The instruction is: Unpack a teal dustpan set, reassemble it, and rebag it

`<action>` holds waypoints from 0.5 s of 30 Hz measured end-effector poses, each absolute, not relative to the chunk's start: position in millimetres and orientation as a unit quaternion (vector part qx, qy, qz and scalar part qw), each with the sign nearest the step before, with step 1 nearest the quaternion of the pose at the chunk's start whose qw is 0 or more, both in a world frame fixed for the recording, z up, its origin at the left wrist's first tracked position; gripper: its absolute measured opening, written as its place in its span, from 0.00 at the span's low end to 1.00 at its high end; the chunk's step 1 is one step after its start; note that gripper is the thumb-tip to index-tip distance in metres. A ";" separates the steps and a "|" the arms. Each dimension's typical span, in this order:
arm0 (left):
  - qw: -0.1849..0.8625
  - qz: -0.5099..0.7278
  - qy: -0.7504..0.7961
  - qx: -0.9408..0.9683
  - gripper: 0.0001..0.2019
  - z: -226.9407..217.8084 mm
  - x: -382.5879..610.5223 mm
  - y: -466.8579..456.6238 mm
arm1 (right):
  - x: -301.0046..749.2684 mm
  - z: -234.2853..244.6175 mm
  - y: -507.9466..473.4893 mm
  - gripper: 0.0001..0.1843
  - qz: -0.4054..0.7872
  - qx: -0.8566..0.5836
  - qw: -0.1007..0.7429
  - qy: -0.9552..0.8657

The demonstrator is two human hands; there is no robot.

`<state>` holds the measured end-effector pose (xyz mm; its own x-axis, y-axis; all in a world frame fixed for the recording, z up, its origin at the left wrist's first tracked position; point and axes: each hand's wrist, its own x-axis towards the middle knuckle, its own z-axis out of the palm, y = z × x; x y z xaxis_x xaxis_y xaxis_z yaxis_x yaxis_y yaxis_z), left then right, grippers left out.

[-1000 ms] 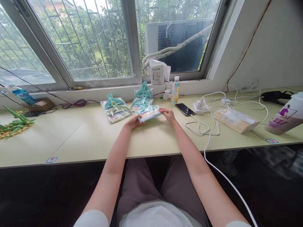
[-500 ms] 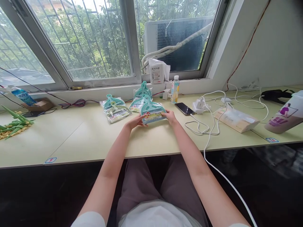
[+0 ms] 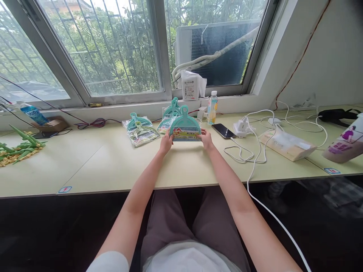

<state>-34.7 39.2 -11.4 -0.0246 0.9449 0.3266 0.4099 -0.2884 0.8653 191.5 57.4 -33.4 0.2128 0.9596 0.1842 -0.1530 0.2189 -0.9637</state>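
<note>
A teal mini dustpan and brush set [image 3: 185, 124] in clear plastic, with a colourful label across it, is held fairly upright just over the table. My left hand [image 3: 166, 143] is closed on its left edge, and my right hand [image 3: 207, 139] grips the right edge. Behind it to the left lie more wrapped sets: a teal one [image 3: 138, 121] partly under a light green one [image 3: 143, 135], and another teal set [image 3: 171, 111] further back, partly hidden by the one I hold.
Right of my hands are a phone [image 3: 223, 130], a drink bottle [image 3: 212, 107], a white charger block [image 3: 241, 127], looped cables and a tissue pack [image 3: 287, 144]. A large cup [image 3: 344, 141] stands far right. A plant [image 3: 21, 149] and a blue-labelled bottle [image 3: 33, 113] are far left.
The held dustpan and brush set has been turned from a tilt to level and more upright. My left hand has shifted up along its left edge. The view has moved slightly.
</note>
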 end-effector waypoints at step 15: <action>0.228 0.433 0.584 0.648 0.27 -2.8 -94.3 17.7 | 198.2 -50.6 65.1 0.20 0.401 -0.511 0.653 -0.390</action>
